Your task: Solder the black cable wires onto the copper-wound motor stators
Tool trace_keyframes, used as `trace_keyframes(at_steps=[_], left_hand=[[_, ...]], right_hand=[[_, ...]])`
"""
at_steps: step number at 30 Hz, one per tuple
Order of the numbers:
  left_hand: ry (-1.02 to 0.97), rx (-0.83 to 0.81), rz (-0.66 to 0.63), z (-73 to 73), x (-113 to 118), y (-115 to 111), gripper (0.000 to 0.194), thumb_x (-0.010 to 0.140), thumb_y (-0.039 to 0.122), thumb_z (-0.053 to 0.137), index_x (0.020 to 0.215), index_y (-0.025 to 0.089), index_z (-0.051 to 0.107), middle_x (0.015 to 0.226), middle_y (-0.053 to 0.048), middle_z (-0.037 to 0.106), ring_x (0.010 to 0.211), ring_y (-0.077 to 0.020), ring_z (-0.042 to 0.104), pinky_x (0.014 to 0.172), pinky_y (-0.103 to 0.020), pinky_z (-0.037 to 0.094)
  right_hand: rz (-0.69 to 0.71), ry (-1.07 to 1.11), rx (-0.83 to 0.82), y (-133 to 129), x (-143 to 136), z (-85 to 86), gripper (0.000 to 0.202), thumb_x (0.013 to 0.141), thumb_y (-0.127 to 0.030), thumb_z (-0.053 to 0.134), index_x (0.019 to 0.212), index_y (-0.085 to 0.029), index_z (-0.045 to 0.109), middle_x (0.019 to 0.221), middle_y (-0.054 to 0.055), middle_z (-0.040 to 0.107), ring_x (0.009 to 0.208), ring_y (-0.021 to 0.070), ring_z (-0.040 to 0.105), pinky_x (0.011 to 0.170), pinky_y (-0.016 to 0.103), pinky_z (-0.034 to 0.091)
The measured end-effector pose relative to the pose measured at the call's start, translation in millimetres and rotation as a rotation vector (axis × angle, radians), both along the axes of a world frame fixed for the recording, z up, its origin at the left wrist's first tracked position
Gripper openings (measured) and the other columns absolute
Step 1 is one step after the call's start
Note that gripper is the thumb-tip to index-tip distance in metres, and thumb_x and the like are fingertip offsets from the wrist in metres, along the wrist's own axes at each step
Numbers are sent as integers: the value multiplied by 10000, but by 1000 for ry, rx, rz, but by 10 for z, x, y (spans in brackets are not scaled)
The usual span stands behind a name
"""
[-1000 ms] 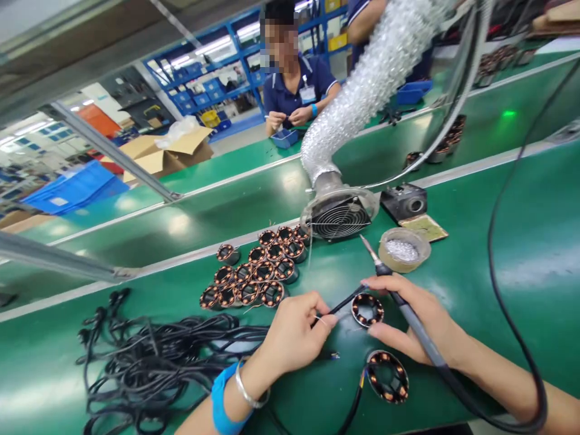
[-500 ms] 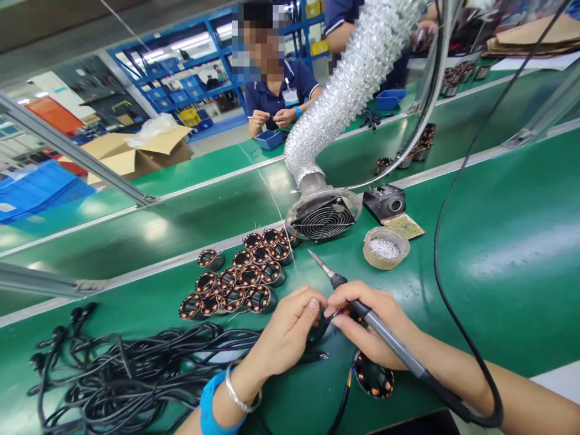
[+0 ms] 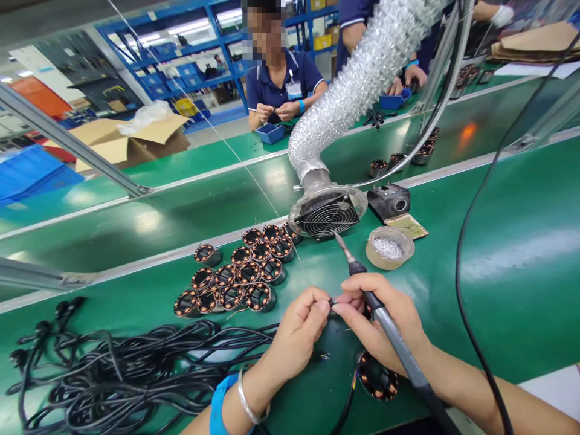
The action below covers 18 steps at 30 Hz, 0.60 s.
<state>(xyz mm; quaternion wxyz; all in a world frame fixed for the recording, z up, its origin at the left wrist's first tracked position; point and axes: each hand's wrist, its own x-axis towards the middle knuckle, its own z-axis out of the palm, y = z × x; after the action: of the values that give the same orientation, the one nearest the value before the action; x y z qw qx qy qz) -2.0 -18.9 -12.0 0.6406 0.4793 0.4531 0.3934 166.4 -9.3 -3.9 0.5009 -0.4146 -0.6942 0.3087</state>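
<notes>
My left hand [image 3: 299,329], with a blue band and a silver bangle at the wrist, is closed in a pinch on the end of a black cable [image 3: 333,302]. Only a small dark bit of it shows between the fingertips. My right hand [image 3: 394,320] is wrapped round a soldering iron [image 3: 390,331], its tip pointing up and away. The right thumb and finger meet the same cable end. Below my right hand lies a copper-wound motor stator [image 3: 378,377], joined to a black cable with coloured wires. Other bared cable ends [image 3: 322,356] lie under my left wrist.
Several stators [image 3: 249,273] stand grouped beyond my left hand. A pile of black cables [image 3: 131,377] covers the left. Ahead are a fume extractor fan [image 3: 328,219], a round dish of silvery bits [image 3: 389,249] and an iron stand [image 3: 389,202]. A co-worker [image 3: 283,90] sits opposite.
Both hands have shifted slightly right and their fingertips have drawn together at the cable end. The iron now points more steeply away, its tip near the fan. The view has shifted slightly.
</notes>
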Motion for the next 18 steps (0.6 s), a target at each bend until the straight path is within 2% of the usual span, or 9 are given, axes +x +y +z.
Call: trace_keyframes(at_steps=[4, 9, 14, 18], left_hand=[[128, 55, 104, -37, -20, -5, 371, 942, 564, 477, 868, 201, 488, 599, 84, 283, 497, -89, 220, 455, -208, 205], [186, 38, 42, -61, -29, -38, 328, 965, 512, 460, 846, 206, 463, 637, 73, 303, 525, -95, 238, 475, -211, 215], [-3, -70, -6, -62, 31, -5, 355, 950, 545, 441, 827, 211, 433, 607, 88, 260, 513, -99, 195, 467, -208, 189], [140, 29, 1, -35, 5, 20, 340, 966, 498, 437, 799, 203, 449, 652, 61, 362, 564, -107, 301, 522, -215, 268]], right_hand=[[44, -61, 10, -32, -39, -33, 273, 830, -148, 626, 1070, -259, 556, 829, -3, 668, 700, 155, 679, 633, 271, 584], [28, -42, -60, 36, -48, -3, 343, 825, -169, 614, 1139, -253, 505, 908, 12, 666, 711, 140, 671, 649, 262, 587], [39, 5, -51, 58, -116, -44, 317, 840, -135, 567, 1124, -254, 490, 818, -18, 647, 669, 116, 662, 635, 232, 572], [44, -33, 10, 41, -79, -59, 354, 831, -125, 583, 1147, -256, 493, 851, -16, 642, 645, 111, 641, 614, 231, 562]])
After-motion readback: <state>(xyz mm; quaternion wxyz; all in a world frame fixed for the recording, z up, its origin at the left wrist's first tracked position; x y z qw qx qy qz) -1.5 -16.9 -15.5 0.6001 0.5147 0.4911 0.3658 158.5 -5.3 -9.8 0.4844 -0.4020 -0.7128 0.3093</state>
